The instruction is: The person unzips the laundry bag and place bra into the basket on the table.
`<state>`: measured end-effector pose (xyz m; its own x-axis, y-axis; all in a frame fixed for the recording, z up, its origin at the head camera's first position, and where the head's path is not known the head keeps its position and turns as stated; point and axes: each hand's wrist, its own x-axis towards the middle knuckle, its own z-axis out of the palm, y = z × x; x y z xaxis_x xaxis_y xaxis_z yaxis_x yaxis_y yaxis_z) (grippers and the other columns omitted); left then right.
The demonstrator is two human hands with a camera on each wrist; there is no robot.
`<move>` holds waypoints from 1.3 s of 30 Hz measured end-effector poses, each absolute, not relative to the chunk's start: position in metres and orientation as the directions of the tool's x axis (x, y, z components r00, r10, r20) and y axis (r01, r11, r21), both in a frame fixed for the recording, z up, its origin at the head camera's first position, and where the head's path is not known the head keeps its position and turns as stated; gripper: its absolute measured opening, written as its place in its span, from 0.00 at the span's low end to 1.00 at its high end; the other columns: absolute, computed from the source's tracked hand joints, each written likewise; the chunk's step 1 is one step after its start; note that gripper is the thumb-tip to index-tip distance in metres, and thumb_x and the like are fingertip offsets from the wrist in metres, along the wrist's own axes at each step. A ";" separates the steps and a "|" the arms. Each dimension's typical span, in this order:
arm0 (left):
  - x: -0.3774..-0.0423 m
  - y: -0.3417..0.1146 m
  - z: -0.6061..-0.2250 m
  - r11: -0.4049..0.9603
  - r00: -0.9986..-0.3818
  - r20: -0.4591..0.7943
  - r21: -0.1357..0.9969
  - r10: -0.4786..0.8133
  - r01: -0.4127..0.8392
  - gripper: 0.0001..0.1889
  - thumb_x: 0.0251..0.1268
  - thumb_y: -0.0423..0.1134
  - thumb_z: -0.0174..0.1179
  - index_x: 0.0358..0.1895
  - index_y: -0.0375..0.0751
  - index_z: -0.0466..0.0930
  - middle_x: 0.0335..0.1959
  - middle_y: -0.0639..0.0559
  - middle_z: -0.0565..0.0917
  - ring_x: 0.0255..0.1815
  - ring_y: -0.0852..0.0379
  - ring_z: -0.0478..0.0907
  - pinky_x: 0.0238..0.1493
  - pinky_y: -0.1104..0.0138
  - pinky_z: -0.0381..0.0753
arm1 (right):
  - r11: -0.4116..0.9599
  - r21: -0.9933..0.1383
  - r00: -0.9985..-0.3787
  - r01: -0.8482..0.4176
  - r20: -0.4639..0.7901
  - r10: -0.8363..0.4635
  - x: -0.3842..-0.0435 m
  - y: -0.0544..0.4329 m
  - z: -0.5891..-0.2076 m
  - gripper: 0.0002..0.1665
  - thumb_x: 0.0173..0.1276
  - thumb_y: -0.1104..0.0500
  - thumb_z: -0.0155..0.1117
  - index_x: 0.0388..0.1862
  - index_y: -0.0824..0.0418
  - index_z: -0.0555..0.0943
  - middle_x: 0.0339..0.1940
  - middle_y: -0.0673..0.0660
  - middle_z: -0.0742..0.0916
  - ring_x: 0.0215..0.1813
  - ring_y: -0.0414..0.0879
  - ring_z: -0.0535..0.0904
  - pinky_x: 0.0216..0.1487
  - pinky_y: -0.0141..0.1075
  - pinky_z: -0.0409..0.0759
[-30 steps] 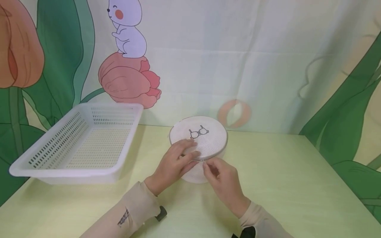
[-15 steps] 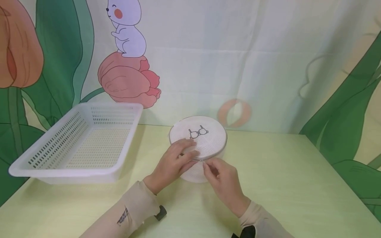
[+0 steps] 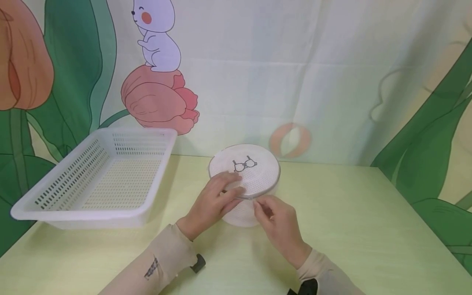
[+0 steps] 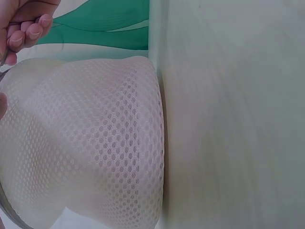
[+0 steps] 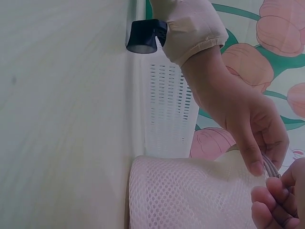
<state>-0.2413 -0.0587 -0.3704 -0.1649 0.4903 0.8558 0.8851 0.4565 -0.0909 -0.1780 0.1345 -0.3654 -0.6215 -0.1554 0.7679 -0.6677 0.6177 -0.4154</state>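
A round white mesh laundry bag (image 3: 259,174) stands upright on the table, with a small dark glasses-like print on its lid and a grey zipper (image 5: 270,164) round the top rim. My left hand (image 3: 212,196) holds the front left of the rim, fingers on the lid and thumb below the edge. Just to its right, my right hand (image 3: 279,219) pinches at the zipper at the front, fingers curled; the zipper pull itself is hidden by the fingertips. In the left wrist view, the mesh side (image 4: 114,129) of the bag bulges softly, with right-hand fingers (image 4: 33,32) at the rim.
A white slotted plastic basket (image 3: 149,211) stands on the left of the pale yellow-green table (image 3: 354,229). Behind the table hangs a cloth backdrop (image 3: 236,94) with printed tulips and a white animal. A black wrist mount (image 5: 143,37) sits at the left sleeve.
My right hand has shifted very slightly right along the front of the rim, a little away from the left fingers. The bag and left hand have drifted slightly left.
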 end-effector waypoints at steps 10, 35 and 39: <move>-0.244 -0.062 -0.370 0.450 -0.149 0.863 -0.098 0.483 0.888 0.10 0.70 0.44 0.55 0.43 0.42 0.80 0.55 0.42 0.79 0.60 0.46 0.75 0.69 0.56 0.70 | 0.617 -0.394 -0.594 -0.681 0.790 -0.151 -0.180 0.137 -0.367 0.04 0.58 0.69 0.65 0.29 0.62 0.80 0.22 0.51 0.84 0.24 0.33 0.76 0.24 0.18 0.74; -0.251 -0.071 -0.370 0.489 -0.174 0.859 -0.100 0.482 0.866 0.10 0.72 0.44 0.53 0.43 0.43 0.80 0.55 0.42 0.80 0.60 0.46 0.75 0.63 0.56 0.75 | 0.646 -0.435 -0.653 -0.627 0.746 -0.132 -0.180 0.139 -0.363 0.03 0.61 0.68 0.65 0.31 0.61 0.81 0.23 0.50 0.84 0.25 0.33 0.76 0.24 0.23 0.77; -0.252 -0.072 -0.371 0.487 -0.169 0.861 -0.101 0.480 0.868 0.12 0.74 0.46 0.50 0.43 0.43 0.80 0.55 0.42 0.80 0.60 0.45 0.75 0.64 0.56 0.75 | 0.650 -0.433 -0.653 -0.624 0.746 -0.130 -0.180 0.139 -0.363 0.03 0.61 0.67 0.65 0.31 0.61 0.81 0.23 0.50 0.84 0.25 0.34 0.77 0.25 0.23 0.77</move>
